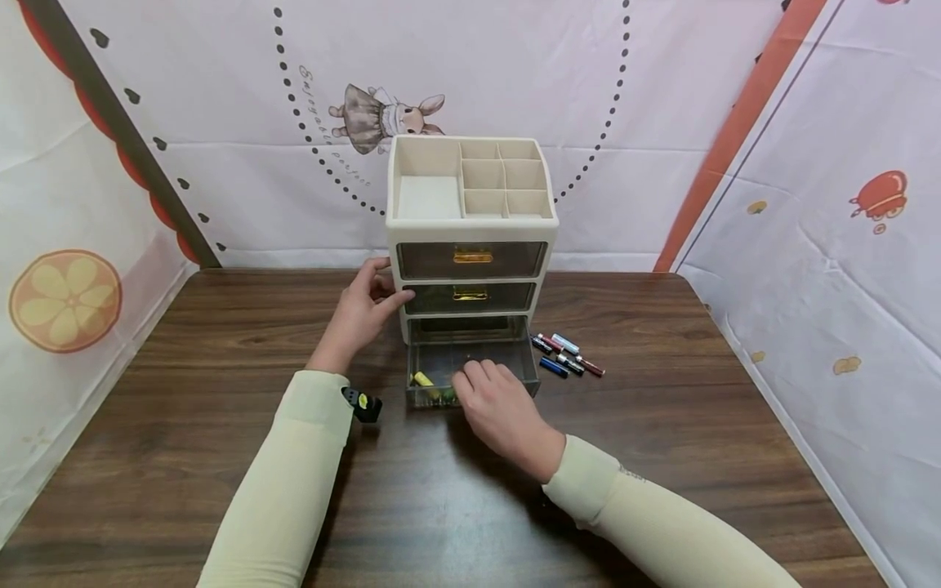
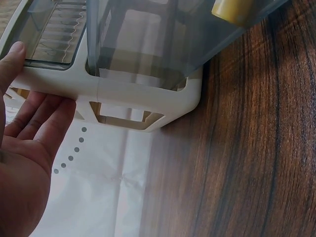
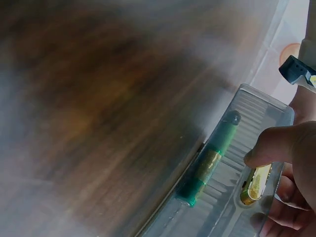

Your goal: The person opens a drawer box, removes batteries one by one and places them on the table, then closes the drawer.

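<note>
A cream desktop organizer point(image 1: 473, 229) stands at the table's back with its clear grey bottom drawer point(image 1: 422, 353) pulled out. My left hand point(image 1: 360, 313) grips the organizer's left side, thumb on the front and fingers along the side wall. At the drawer's front, my right hand point(image 1: 506, 411) pinches the front panel, its thumb beside the gold handle point(image 3: 256, 185) and the other fingers past the rim. Inside lie a yellow marker point(image 1: 425, 383) and a green marker point(image 3: 211, 160), the green one partly hidden by the hand in the head view.
Several loose markers point(image 1: 566, 343) lie on the wooden table point(image 1: 662, 425) just right of the organizer. Two upper drawers with gold handles are closed. Open compartments point(image 1: 428, 196) form the organizer's top. A printed cloth point(image 1: 485, 65) hangs behind.
</note>
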A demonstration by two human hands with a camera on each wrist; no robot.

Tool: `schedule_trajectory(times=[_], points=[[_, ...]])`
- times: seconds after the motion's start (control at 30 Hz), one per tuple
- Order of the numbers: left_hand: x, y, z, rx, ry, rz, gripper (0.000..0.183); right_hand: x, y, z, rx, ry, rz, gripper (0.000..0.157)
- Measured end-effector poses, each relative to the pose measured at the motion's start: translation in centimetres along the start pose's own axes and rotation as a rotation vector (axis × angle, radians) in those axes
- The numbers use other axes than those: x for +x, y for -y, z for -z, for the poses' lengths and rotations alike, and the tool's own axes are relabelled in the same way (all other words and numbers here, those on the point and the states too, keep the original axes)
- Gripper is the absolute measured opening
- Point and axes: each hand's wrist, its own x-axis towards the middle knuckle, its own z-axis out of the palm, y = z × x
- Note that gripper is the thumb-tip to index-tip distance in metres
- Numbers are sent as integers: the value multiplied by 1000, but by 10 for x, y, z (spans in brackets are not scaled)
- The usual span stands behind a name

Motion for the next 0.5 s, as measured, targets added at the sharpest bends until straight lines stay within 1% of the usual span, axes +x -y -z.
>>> schedule_trajectory(times=[0.1, 0.17, 0.23, 0.3, 0.4, 0.5], points=[[0, -1, 0, 2, -4, -7, 58, 2, -3, 2, 27, 25, -4, 11], [0, -1, 1, 3, -6, -9, 58, 4, -6, 5, 83, 53, -4, 1], [1, -1, 1, 0, -8, -10, 58, 7, -11, 11, 154, 96, -4, 10], [1, -1, 1, -2, -6, -4, 59, 11, -15, 17, 242, 146, -10, 13], [0, 0, 2, -5, 2, 3, 60, 16, -21, 22, 352, 221, -28, 9], [0, 0, 1, -6, 10, 11, 61, 20, -27, 22, 434, 271, -40, 8]])
